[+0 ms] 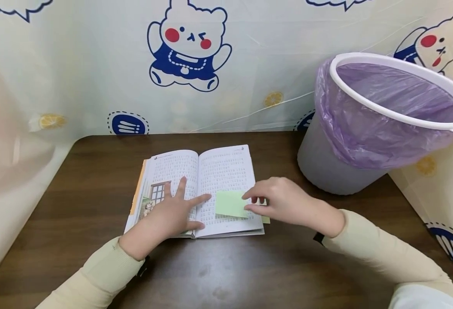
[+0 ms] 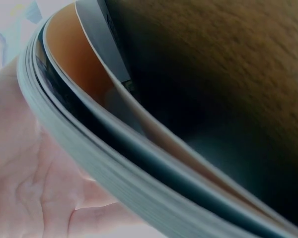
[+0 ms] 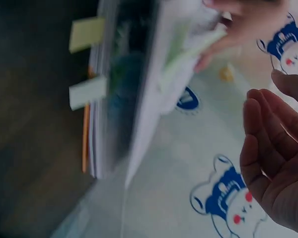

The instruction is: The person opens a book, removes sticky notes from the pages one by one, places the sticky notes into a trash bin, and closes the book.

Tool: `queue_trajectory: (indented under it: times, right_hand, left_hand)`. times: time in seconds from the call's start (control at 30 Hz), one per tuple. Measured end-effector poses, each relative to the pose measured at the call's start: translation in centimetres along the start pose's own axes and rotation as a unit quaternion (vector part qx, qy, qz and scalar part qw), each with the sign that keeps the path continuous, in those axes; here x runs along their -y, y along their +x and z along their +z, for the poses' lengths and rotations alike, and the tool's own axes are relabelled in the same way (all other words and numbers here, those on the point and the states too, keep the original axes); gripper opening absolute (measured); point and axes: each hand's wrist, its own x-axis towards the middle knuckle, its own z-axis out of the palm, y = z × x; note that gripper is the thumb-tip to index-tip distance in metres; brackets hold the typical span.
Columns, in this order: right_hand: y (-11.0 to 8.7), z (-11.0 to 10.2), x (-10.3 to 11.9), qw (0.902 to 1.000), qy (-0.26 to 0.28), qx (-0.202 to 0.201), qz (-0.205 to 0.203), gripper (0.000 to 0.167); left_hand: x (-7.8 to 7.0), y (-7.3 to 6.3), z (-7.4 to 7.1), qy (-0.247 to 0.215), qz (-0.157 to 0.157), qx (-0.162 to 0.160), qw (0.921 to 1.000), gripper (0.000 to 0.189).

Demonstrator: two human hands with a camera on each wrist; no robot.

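White sheeting printed with cartoon bears rises behind the illustrated book, which lies spread on a dark wood-grain table. Right of the book and farther back stands a grey waste bin, lined with a purple bag. Across the book's left-hand page and gutter, the left hand rests with fingers splayed wide, holding nothing and apparently steadying the paper. At the book's right edge, the right hand reaches in with bent fingers; a narrow gap parts thumb and forefinger, and the right wrist view shows nothing between them. Its tips overlap a green sticky note on the book's right-hand page; I cannot tell whether they touch it. Smallest are a yellowish tab and a paler tab, jutting from the book's page edges. The step in hand seems to be sticking that note down or peeling it off, and which one is unclear. Peeling would call for a fingertip pinch at its right edge; sticking, a flat press, with the book held steady either way.
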Motion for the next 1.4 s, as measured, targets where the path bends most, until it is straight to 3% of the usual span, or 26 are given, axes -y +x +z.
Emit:
queue_trajectory:
  times: [0.17, 0.37, 0.5, 0.7, 0.87, 1.0, 1.2, 1.4]
  right_hand:
    - [0.6, 2.1, -0.4, 0.9963, 0.017, 0.080, 0.026, 0.023]
    - [1.1, 3.7, -0.7, 0.9905, 0.018, 0.121, 0.063, 0.049]
    - [1.1, 4.5, -0.9, 0.9872, 0.020, 0.138, 0.079, 0.055]
    - [0.6, 5.2, -1.7, 0.9905, -0.002, 0.125, 0.057, 0.053]
    - [0.1, 5.1, -2.1, 0.9937, -0.006, 0.103, 0.043, 0.033]
    - [-0.2, 4.8, -2.2, 0.9977, -0.009, 0.063, 0.022, 0.018]
    - [-0.4, 4.5, -2.4, 0.9998, -0.016, 0.011, 0.005, 0.016]
    - [-0.8, 4.4, -2.4, 0.9998, -0.009, 0.010, 0.016, 0.017]
  left_hand:
    - [0.0, 0.0, 0.2, 0.003, 0.003, 0.000, 1.0000, 0.075]
    - [0.2, 0.1, 0.2, 0.006, -0.003, 0.006, 1.0000, 0.077]
    - [0.3, 0.2, 0.1, 0.004, -0.006, 0.010, 0.9999, 0.077]
    - [0.5, 0.3, 0.1, -0.003, -0.003, 0.012, 0.9999, 0.077]
    - [0.6, 0.4, 0.2, -0.005, 0.003, 0.010, 0.9999, 0.076]
    - [0.6, 0.4, 0.3, -0.006, 0.001, 0.010, 0.9999, 0.076]
    - [0.5, 0.4, 0.3, -0.007, 0.001, 0.008, 0.9999, 0.076]
    - [0.5, 0.4, 0.3, -0.006, 0.004, 0.010, 0.9999, 0.076]
